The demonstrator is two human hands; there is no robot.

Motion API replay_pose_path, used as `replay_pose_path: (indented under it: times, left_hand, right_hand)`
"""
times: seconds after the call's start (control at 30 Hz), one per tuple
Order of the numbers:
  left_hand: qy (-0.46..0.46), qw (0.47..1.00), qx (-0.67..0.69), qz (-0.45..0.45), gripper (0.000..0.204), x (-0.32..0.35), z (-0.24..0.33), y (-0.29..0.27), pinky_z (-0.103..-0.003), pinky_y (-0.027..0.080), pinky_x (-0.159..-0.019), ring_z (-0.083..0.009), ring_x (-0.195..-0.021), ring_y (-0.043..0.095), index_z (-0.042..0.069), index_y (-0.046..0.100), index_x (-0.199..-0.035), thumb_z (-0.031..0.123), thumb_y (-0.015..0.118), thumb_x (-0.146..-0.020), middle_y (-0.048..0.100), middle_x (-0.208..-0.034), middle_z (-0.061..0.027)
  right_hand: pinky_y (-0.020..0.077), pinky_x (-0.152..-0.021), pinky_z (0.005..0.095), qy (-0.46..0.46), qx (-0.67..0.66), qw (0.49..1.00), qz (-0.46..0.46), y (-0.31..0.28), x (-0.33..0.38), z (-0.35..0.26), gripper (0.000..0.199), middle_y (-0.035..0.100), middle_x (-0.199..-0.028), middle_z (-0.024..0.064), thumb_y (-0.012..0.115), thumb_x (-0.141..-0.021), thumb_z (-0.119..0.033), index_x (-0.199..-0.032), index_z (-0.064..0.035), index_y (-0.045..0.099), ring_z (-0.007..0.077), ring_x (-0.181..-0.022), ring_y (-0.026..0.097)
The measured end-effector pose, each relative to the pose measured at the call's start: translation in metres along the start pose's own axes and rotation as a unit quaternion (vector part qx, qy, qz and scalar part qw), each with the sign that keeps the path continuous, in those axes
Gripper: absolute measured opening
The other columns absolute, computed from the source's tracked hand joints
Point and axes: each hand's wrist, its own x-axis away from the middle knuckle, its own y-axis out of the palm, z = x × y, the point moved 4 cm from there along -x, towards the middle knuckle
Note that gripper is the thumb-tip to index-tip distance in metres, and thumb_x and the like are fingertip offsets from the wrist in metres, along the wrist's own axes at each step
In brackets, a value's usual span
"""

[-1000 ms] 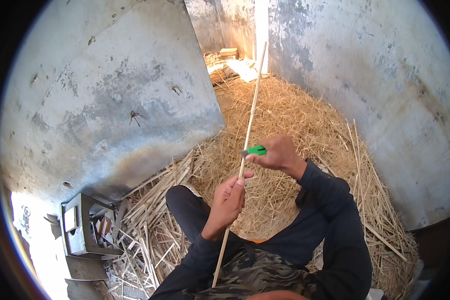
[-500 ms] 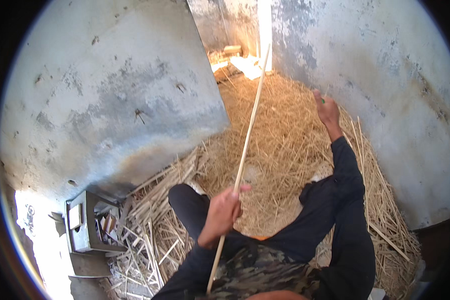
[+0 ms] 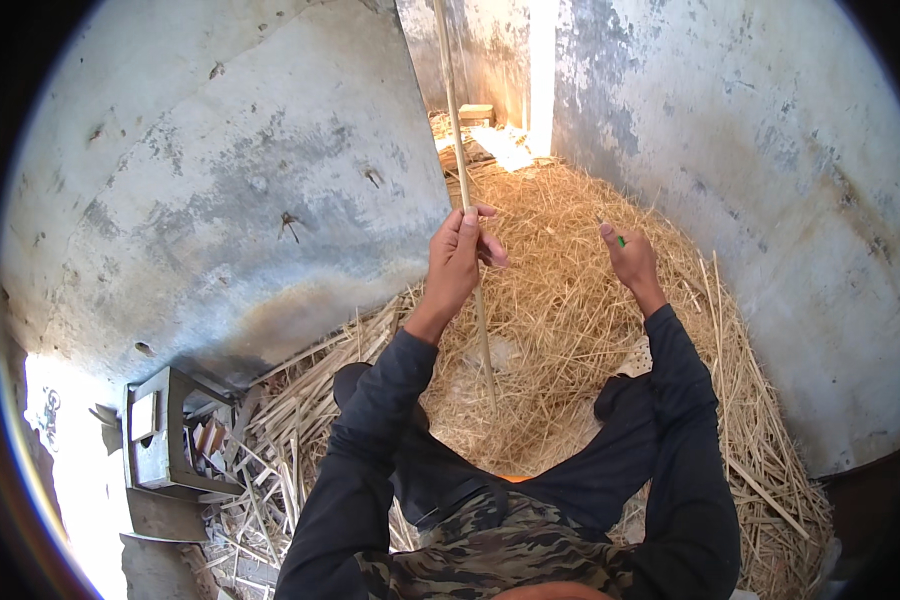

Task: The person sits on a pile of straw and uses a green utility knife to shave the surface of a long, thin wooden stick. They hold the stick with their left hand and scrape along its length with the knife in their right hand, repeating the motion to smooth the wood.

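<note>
A long, thin, pale wooden stick point(image 3: 455, 120) stands nearly upright in front of me, its lower end down by the straw between my legs. My left hand point(image 3: 454, 262) is closed around it, thumb along the stick and some fingers loosely curled. To the right, my right hand point(image 3: 634, 264) is closed on a small tool with a green part point(image 3: 621, 241). Most of that tool is hidden in the fist, so its kind does not show. This hand is apart from the stick, above the straw.
Shavings and straw point(image 3: 550, 290) cover the floor ahead. Split sticks lie in a pile point(image 3: 315, 400) at left and another point(image 3: 760, 440) along the right wall point(image 3: 750, 150). A small grey stool point(image 3: 155, 440) lies at the lower left, by a worn wall panel point(image 3: 240, 170).
My left hand has moved up and forward, and the stick now stands more upright, leaning left at its top. The right hand has come lower and slightly left, still closed.
</note>
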Motion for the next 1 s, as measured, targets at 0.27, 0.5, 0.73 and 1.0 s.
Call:
replay_pose_path:
  times: [0.27, 0.5, 0.73, 1.0]
  left_hand:
    - [0.016, 1.000, 0.012, 0.000, 0.034, -0.027, 0.005, 0.016, -0.027, 0.051, -0.068, -0.0150, -0.077, 0.068, 0.008, 0.051, -0.114, 0.035, 0.034, -0.105, 0.069, -0.079, -0.0057]
    - [0.043, 0.997, 0.063, -0.004, 0.033, -0.034, 0.023, 0.037, -0.029, 0.051, -0.071, -0.0180, -0.080, 0.069, 0.008, 0.051, -0.112, 0.035, 0.034, -0.104, 0.070, -0.084, -0.0092]
    - [0.004, 0.998, -0.063, -0.001, 0.044, -0.020, 0.030, 0.018, -0.033, 0.049, -0.086, -0.0211, -0.107, 0.062, 0.004, 0.043, -0.133, 0.036, 0.039, -0.103, 0.065, -0.114, -0.0148]
    - [-0.059, 0.945, -0.275, 0.167, 0.033, 0.170, -0.018, -0.143, -0.031, 0.049, -0.085, -0.0193, -0.098, 0.065, 0.000, 0.060, -0.116, 0.026, 0.057, -0.096, 0.068, -0.103, -0.0157]
  right_hand:
    - [0.0356, -0.051, 0.0298, -0.017, -0.336, 0.928, -0.163, 0.045, 0.082, -0.077, 0.046, 0.042, -0.058, -0.0051, 0.057, -0.093, -0.047, -0.076, -0.0053, 0.065, 0.0096, -0.052, 0.039]
    - [0.0356, -0.053, 0.0276, 0.023, -0.308, 0.927, -0.212, 0.039, 0.133, -0.119, 0.034, 0.045, -0.057, -0.0046, 0.060, -0.094, -0.035, -0.084, -0.0032, 0.068, 0.0071, -0.055, 0.041]
    - [0.0415, -0.056, 0.0307, -0.036, -0.268, 0.963, -0.017, 0.002, 0.132, -0.084, 0.029, 0.062, -0.069, 0.0034, 0.059, -0.094, -0.031, -0.088, -0.0037, 0.069, 0.0104, -0.059, 0.052]
    - [0.0449, -0.063, 0.0434, 0.073, 0.224, 0.966, 0.111, -0.166, 0.171, 0.093, 0.028, 0.063, -0.080, 0.0220, 0.055, -0.095, -0.028, -0.102, -0.0021, 0.063, 0.0388, -0.072, 0.061]
